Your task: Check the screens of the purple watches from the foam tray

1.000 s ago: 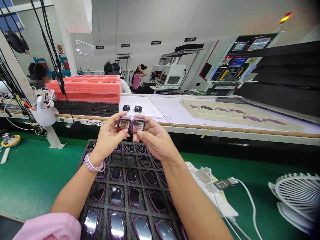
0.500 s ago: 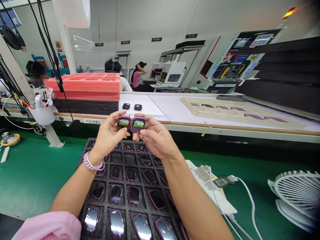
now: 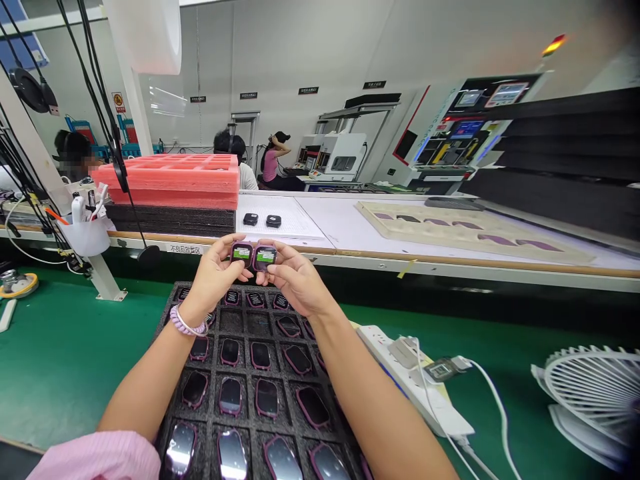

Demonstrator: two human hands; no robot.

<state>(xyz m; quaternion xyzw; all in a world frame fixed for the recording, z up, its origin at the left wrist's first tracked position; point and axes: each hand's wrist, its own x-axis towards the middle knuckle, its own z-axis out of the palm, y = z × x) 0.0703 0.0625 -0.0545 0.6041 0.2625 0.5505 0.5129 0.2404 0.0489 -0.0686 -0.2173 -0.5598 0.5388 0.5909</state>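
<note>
My left hand (image 3: 216, 277) pinches a purple-framed smartwatch body (image 3: 242, 254) between thumb and fingers. A second one, a matching smartwatch body (image 3: 264, 257), is gripped by my right hand (image 3: 299, 277). The two are held side by side, almost touching, with lit screens showing a green and white band toward me. Neither has a strap. Below my hands lies a black foam tray (image 3: 250, 323), its compartments filled with many similar watch bodies; two compartments near the back hold none. My forearms cover parts of the tray.
Beyond the tray, a raised shelf carries red foam trays (image 3: 170, 180), two small black devices (image 3: 273, 221) and a beige tray (image 3: 450, 230) with purple pieces. To the right are a power strip (image 3: 415, 380) with cables and a white fan (image 3: 595, 393). Black cables (image 3: 95, 87) hang at left.
Both hands, still gripping the watch bodies, have shifted slightly left and down in the picture. The view has tilted a little, with the shelf now lower in it.
</note>
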